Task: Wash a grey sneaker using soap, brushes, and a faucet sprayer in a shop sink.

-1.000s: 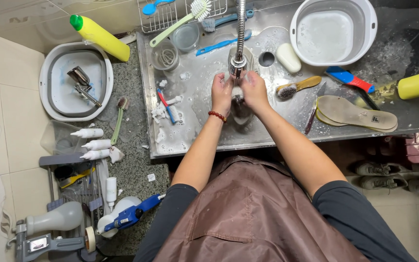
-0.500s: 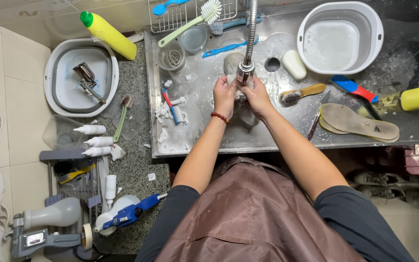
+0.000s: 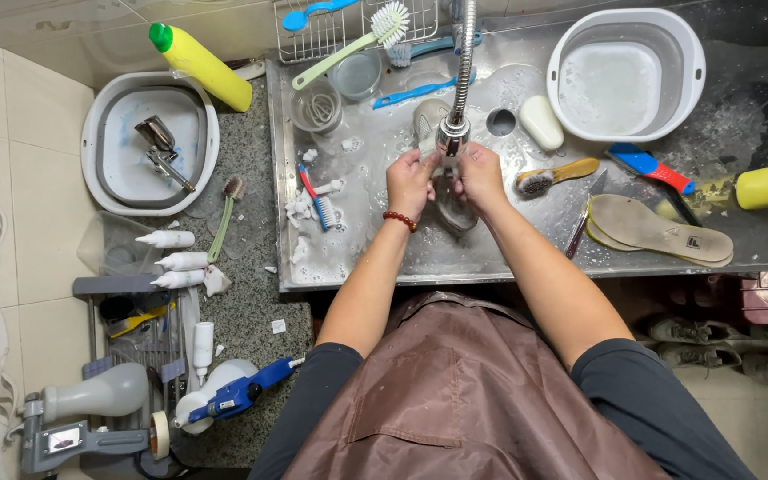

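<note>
Both my hands meet under the metal faucet head (image 3: pixel 452 133) over the wet steel sink top (image 3: pixel 526 240). My left hand (image 3: pixel 411 182), with a red bead bracelet on its wrist, and my right hand (image 3: pixel 480 176) grip the top of a grey insole-shaped piece (image 3: pixel 452 206) from either side. The piece hangs down between them towards me. Its upper end is hidden by my fingers. Another grey sole-like item (image 3: pixel 427 116) lies just behind the faucet.
On the sink top lie a red-and-blue toothbrush (image 3: pixel 315 197), a wooden brush (image 3: pixel 551 174), a white soap bar (image 3: pixel 540 122) and two tan insoles (image 3: pixel 655 227). A white basin (image 3: pixel 626 76) stands far right. Yellow bottles (image 3: pixel 196 64) and another basin (image 3: pixel 148 142) sit left.
My hands have come slightly towards me below the faucet head, and more of the grey piece now shows between them. The view has shifted a little.
</note>
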